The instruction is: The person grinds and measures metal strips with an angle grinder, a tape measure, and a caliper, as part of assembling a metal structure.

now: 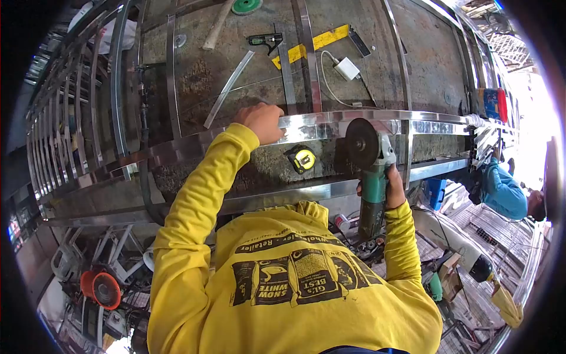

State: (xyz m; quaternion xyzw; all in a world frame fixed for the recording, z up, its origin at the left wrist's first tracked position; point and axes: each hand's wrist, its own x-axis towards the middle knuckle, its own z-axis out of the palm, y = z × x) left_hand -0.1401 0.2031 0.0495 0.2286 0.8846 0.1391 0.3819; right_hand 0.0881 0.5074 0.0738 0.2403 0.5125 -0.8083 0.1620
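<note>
My right hand is wrapped round the green body of an angle grinder. Its dark disc overlaps the edge of a shiny metal tube that runs across the bench. Farther left, my left hand grips that same tube, fingers curled over it. Between the two hands, on the bench, lies a yellow and black tape measure. Beyond the tube are a combination square, a yellow try square and a loose metal strip.
Metal frame bars cross the worktop. A white adapter with its cable, a green disc and a hammer handle lie at the back. A person in blue is at the right. An orange round object sits low left.
</note>
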